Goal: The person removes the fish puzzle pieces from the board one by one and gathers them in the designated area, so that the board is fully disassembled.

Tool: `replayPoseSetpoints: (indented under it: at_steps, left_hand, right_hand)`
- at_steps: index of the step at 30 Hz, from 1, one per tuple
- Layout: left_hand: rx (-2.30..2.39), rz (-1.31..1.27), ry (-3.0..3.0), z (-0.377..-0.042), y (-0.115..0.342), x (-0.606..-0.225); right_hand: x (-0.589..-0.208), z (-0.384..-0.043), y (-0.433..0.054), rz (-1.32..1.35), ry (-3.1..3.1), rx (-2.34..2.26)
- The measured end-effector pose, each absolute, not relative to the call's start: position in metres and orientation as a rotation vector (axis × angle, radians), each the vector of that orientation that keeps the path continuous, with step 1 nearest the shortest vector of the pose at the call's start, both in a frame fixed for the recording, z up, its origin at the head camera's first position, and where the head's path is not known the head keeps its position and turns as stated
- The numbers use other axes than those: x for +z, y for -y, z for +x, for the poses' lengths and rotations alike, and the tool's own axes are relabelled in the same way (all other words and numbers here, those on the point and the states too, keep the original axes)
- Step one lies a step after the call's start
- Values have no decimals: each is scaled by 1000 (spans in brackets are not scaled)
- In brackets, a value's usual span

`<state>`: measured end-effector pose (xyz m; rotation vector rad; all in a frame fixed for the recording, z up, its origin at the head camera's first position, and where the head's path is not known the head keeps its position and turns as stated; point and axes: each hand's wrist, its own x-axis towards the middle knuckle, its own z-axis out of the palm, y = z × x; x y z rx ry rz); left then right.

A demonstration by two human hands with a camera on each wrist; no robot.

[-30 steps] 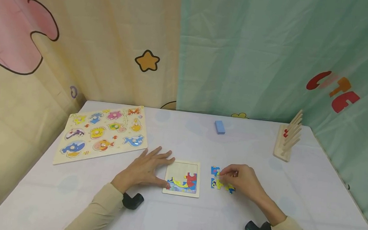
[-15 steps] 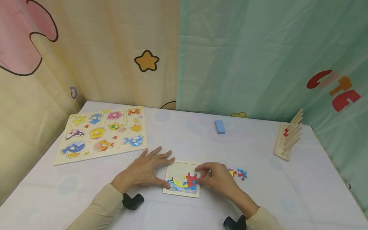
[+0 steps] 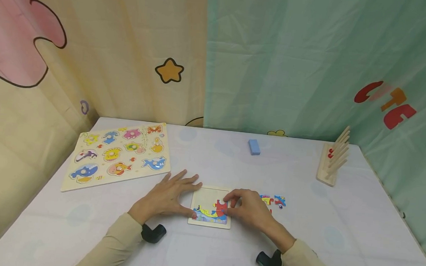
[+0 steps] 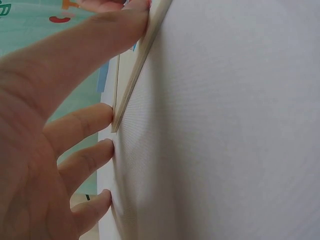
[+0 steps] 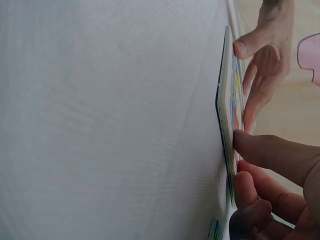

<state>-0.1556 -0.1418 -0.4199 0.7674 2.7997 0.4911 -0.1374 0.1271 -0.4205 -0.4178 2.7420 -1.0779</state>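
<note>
Your left hand, spread wide, touches the left side of the wooden jigsaw tray; whether your right hand, at the right side, grips anything cannot be told.

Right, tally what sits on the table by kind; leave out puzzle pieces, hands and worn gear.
Big board and small board: 2
Block: 1
Peg rack: 1
Total: 4

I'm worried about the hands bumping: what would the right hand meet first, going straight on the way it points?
The right hand would likely meet the red puzzle section in the wooden frame first; passing above that, the left hand. Height is unclear.
</note>
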Motion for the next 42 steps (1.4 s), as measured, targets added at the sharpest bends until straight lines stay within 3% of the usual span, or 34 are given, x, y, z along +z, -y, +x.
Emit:
replayPoseSetpoints:
  at_steps: [15, 32, 42]
  left_hand:
    - [510, 778, -2795, -156, 143, -420]
    - [513, 791, -2806, -156, 143, -421]
    - [510, 787, -2809, -156, 143, -422]
  right_hand:
    - [-421, -137, -123, -423, -2690, -1188]
    - [-424, -135, -128, -712, -2542, -1189]
    - [-423, -136, -126, -653, -2600, -1250]
